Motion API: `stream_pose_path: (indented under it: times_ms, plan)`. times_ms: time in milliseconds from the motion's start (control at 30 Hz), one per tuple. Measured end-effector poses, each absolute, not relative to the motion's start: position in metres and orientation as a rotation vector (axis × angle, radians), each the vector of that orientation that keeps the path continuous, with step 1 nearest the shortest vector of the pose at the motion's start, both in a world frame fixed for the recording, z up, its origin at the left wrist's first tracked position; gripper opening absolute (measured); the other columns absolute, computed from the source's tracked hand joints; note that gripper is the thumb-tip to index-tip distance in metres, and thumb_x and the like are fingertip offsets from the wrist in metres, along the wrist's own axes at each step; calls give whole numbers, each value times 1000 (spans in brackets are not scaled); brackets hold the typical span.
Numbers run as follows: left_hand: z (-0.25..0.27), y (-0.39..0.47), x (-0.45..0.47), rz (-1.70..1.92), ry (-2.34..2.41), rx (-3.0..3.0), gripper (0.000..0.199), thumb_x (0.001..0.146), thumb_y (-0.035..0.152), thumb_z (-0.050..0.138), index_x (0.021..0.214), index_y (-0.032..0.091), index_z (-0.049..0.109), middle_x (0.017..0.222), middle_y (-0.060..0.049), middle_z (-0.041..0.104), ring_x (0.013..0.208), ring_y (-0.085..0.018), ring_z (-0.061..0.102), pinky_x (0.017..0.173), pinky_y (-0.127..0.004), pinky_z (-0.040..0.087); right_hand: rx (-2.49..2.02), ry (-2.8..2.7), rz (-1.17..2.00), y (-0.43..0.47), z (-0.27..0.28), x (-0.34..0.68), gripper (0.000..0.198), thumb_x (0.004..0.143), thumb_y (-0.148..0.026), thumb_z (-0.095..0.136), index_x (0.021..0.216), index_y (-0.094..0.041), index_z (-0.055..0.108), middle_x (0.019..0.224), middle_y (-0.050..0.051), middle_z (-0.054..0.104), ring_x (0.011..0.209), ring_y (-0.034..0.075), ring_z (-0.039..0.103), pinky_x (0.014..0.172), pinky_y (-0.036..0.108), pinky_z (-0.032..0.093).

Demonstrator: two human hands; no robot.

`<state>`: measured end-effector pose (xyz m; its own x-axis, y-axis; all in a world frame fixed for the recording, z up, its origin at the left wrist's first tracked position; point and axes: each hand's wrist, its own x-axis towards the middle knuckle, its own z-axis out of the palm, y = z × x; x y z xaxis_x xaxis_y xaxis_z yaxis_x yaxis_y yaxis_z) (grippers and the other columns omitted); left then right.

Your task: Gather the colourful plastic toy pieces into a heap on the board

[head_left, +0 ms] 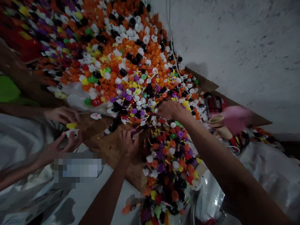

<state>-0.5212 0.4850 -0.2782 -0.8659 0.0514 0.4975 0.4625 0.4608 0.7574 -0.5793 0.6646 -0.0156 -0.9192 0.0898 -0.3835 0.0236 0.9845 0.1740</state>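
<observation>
My left hand (128, 141) is over the brown board (112, 137), its fingers curled inward. Something small and purplish shows by its fingertips, too dark to name. My right hand (170, 110) reaches across to the pile of small plastic figures on striped sticks (138, 103). Its fingers are bent down against the pile, and whatever they hold is hidden. Below it, a second heap of such figures (161, 153) in orange, white, purple and black runs toward me. A loose orange figure on a stick (127, 208) lies lower down, apart from the heap.
At left, a co-worker's hands (70, 137) hold a white piece and a yellow piece (71, 125). A large mound of pumpkin and ghost figures (122, 47) rises behind. A pale wall (234, 47), a blurred pink object (237, 118) and clear plastic bags (208, 193) are at right.
</observation>
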Motion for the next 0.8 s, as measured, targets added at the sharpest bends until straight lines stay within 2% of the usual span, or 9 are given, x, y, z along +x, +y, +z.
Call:
stream_pose_path:
  times_ms: [100,200,333,433,500,567,633,700,800]
  plan:
    - [-291,494,-568,-1269,-2256,-262,66,101,64,48,130,6,64,138,-28,58,131,-39,53,113,-57,41,-79,3193,86,674,-50,-667,71,108,-62,28,146,-10,57,138,23,62,130,40,60,105,61,51]
    - [-300,500,-579,-1357,-2201,-292,83,100,68,50,152,4,47,160,-29,39,151,-38,38,125,-52,32,-25,3235,-43,678,-107,-723,85,104,-74,24,160,-11,39,154,23,44,141,46,44,109,75,39]
    - [-301,496,-576,-1466,-2212,-408,79,104,61,47,159,5,39,170,-28,23,162,-33,23,132,-47,25,216,3166,-69,669,-168,-714,84,99,-75,41,161,-18,39,163,23,30,145,51,34,109,79,32]
    - [-301,490,-575,-1479,-2259,-408,81,104,58,50,163,5,35,174,-28,14,164,-35,16,133,-51,21,228,3140,-5,651,-176,-665,74,99,-66,46,161,-24,42,171,19,24,151,52,22,115,80,25]
    - [-303,486,-576,-1455,-2278,-412,84,102,59,54,164,5,35,175,-27,11,165,-38,11,133,-54,17,277,3106,34,638,-171,-629,68,100,-58,47,161,-28,42,175,15,18,155,51,17,118,77,25]
    - [-307,485,-577,-1439,-2273,-455,87,99,63,56,162,6,41,175,-27,10,165,-40,7,133,-55,14,342,3078,47,627,-166,-598,60,102,-54,43,157,-30,48,176,14,18,155,49,21,119,72,29]
    - [-310,486,-579,-1446,-2277,-477,85,96,65,58,158,8,49,175,-26,12,164,-41,9,133,-56,14,392,3030,30,622,-165,-571,53,104,-53,39,146,-28,59,172,14,28,148,47,35,116,68,36]
    - [-313,487,-581,-1448,-2292,-481,80,94,64,61,153,10,56,174,-24,19,163,-43,13,132,-59,16,391,2969,7,620,-165,-546,49,103,-50,41,140,-26,63,165,15,39,138,43,46,111,64,43]
    - [-316,488,-583,-1382,-2284,-554,64,92,59,67,136,12,72,168,-20,36,160,-45,21,129,-64,20,328,2911,-1,618,-164,-515,46,99,-40,50,141,-24,63,157,15,48,132,40,52,108,61,47]
